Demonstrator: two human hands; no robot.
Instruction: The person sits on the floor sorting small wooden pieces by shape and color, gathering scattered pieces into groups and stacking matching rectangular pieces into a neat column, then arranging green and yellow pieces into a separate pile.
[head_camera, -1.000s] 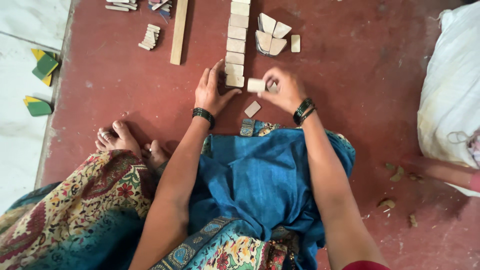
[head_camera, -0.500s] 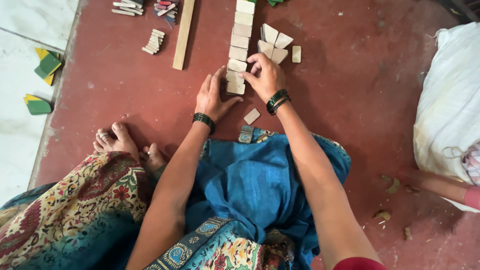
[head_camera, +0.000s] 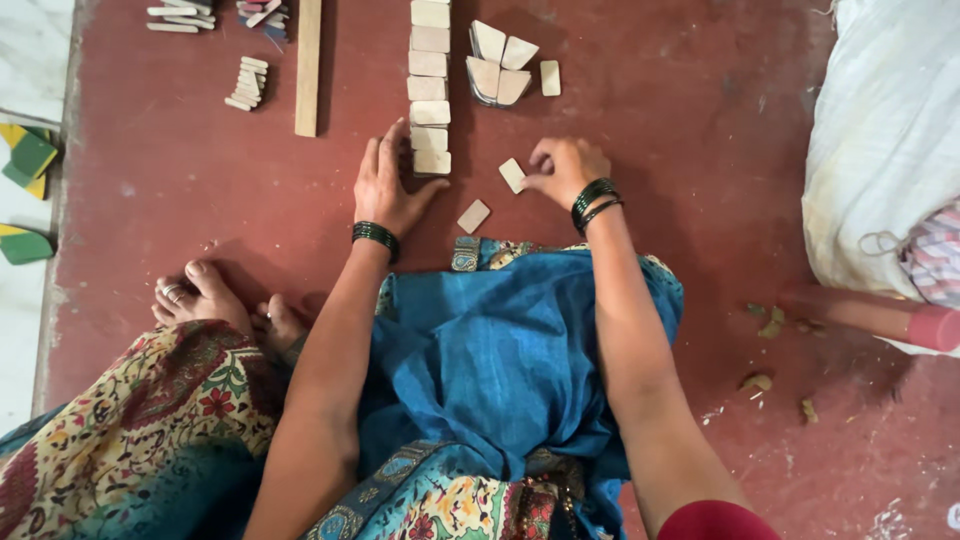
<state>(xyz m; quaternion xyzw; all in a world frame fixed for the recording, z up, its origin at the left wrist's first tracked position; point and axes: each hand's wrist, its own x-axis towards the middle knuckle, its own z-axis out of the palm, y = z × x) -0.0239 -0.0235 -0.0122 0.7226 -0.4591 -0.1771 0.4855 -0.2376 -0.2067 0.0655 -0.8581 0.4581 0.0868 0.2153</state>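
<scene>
Far left, small stack of wooden pieces and long wooden strip. Left hand flat, fingers spread, steadying near end of block column. Right hand curled, fingertips pinching loose block just right of column; another block lies nearer. White sack far right.

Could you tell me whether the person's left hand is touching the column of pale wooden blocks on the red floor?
Touching: in the head view, the left hand has its fingers lying against the column of pale rectangular wooden blocks at its nearest end.
</scene>
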